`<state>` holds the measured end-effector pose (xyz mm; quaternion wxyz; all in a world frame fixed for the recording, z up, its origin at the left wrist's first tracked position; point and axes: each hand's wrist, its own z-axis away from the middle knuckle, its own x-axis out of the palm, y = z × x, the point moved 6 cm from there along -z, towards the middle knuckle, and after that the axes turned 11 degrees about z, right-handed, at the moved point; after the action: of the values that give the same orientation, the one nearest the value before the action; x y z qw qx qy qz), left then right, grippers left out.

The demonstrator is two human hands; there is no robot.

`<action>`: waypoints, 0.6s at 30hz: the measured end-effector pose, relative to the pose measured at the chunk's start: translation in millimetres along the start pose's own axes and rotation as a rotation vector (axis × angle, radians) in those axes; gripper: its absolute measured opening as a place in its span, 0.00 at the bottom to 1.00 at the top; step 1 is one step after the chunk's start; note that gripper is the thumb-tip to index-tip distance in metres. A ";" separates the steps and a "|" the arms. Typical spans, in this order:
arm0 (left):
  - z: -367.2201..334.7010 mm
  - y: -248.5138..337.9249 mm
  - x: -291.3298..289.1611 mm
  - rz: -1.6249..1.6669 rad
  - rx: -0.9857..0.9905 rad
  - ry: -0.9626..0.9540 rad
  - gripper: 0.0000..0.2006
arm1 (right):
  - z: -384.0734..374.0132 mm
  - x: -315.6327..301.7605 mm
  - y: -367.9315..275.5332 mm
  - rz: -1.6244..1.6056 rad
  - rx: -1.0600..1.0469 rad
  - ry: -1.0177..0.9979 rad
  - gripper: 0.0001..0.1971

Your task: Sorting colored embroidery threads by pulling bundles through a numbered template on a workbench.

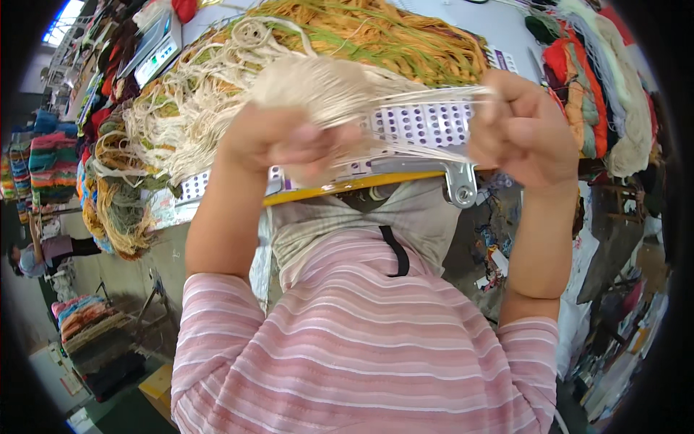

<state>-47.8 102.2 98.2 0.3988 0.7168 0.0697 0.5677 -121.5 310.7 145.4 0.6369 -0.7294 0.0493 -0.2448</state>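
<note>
Pink striped shirt [369, 325] nearest, cropped below. My left hand [289, 141] blurred, fingers clenched on cream yarn [307, 83]; my right hand [524, 130] grips its strands, ends hidden in fist. Yarn stretched between fists over dotted white card [426, 124], partly veiled. Orange-green yarn heap [376, 32] beyond, top cut off. Far person [54, 252] small, indistinct.

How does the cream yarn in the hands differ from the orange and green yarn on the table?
The cream yarn is pale; the orange and green yarn mixes stronger colours. The cream yarn has strands stretched between the left hand and right hand; the orange and green yarn lies heaped on the table. Both have many strands.
</note>
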 end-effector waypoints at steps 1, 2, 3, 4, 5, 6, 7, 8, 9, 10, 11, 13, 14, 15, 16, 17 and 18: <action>12.5 7.5 -2.2 0.145 0.053 -0.098 0.28 | 12.5 -19.9 -5.8 0.015 -0.064 0.021 0.06; 25.0 18.4 -8.1 0.293 0.101 -0.197 0.27 | 30.6 -51.8 -6.2 -0.018 -0.034 0.120 0.07; 36.1 39.0 -27.1 0.304 0.105 -0.365 0.26 | 64.3 -84.8 -15.3 -0.036 -0.008 0.255 0.07; 56.9 64.6 -48.0 0.304 0.127 -0.505 0.24 | 100.5 -129.8 -11.8 -0.097 -0.040 0.424 0.07; 69.1 89.0 -62.2 0.426 0.222 -0.376 0.21 | 139.2 -172.4 -8.5 -0.166 -0.071 0.591 0.07; 83.8 108.4 -78.2 0.520 0.453 -0.055 0.03 | 175.0 -199.1 -10.7 -0.182 -0.034 0.797 0.08; 101.8 126.4 -77.3 0.492 0.573 0.013 0.03 | 209.0 -221.0 -12.8 -0.202 0.003 0.982 0.08; 122.5 143.3 -90.1 0.586 0.615 0.119 0.03 | 253.0 -242.5 -16.8 -0.188 0.028 1.230 0.09; 155.9 165.6 -103.9 0.662 0.719 0.221 0.03 | 308.6 -272.3 -20.9 -0.178 0.053 1.467 0.09; 163.4 182.5 -123.4 0.819 0.781 0.202 0.04 | 419.3 -339.3 -22.0 -0.267 -0.068 1.116 0.09; 226.7 214.5 -140.0 0.802 0.969 0.332 0.04 | 414.1 -338.1 -27.8 -0.207 -0.007 1.526 0.08; 213.6 220.3 -203.4 0.911 1.162 0.818 0.06 | 613.8 -372.5 -85.9 -0.192 -0.185 1.775 0.13; 227.7 243.6 -213.5 0.747 1.031 0.443 0.08 | 634.3 -374.4 -106.1 -0.075 -0.209 1.981 0.16; 232.2 257.1 -199.1 0.558 0.874 0.089 0.12 | 617.1 -380.9 -120.5 0.003 -0.179 1.861 0.17; 200.3 250.8 -177.1 0.440 0.902 0.180 0.14 | 600.2 -374.1 -129.5 0.080 -0.151 1.759 0.19; 151.1 229.7 -140.9 0.319 0.928 0.264 0.16 | 561.4 -370.3 -131.3 0.158 -0.096 1.630 0.20; 170.7 235.3 -139.1 0.296 0.943 0.270 0.16 | 486.0 -369.2 -126.3 0.228 -0.050 1.469 0.22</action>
<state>-30.5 -216.9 139.5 -0.0650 0.7412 0.2668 0.6125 -270.9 915.5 123.7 0.4447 -0.3825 0.5433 -0.6006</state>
